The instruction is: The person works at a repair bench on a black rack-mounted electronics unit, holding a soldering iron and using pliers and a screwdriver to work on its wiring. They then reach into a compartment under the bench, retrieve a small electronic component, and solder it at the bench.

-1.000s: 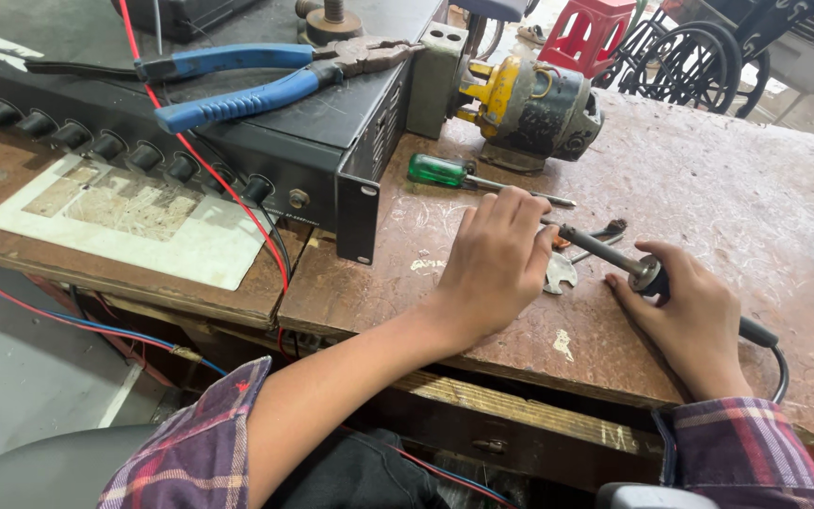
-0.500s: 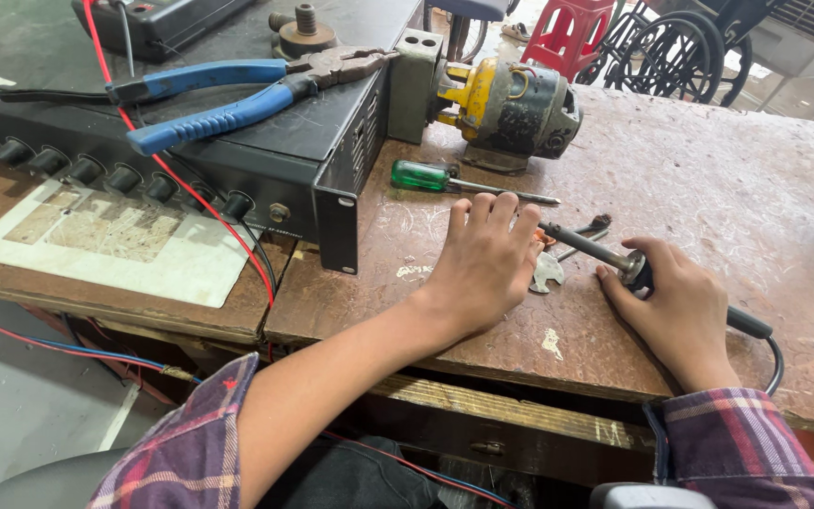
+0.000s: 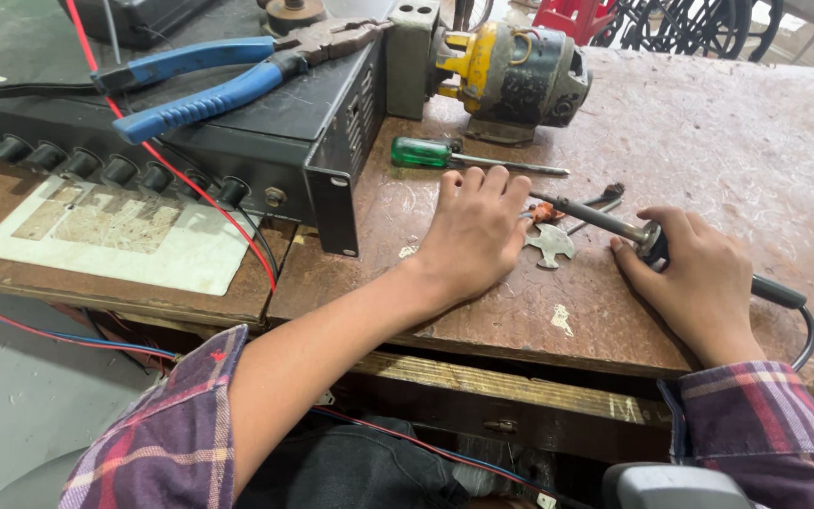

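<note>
Right hand (image 3: 699,278) is curled around the dark handle of the soldering iron (image 3: 614,222), whose metal shaft lies low across the brown worktop (image 3: 708,123), pointing left toward the other hand. Left hand (image 3: 475,234) lies flat and open, palm down, gripping nothing, fingertips just short of the green-handled screwdriver (image 3: 468,157) and just left of a small flat metal piece (image 3: 552,244). Far left, blue-handled pliers (image 3: 228,71) rest on the black equipment box (image 3: 266,132), with a yellow motor (image 3: 511,75) just right of it.
</note>
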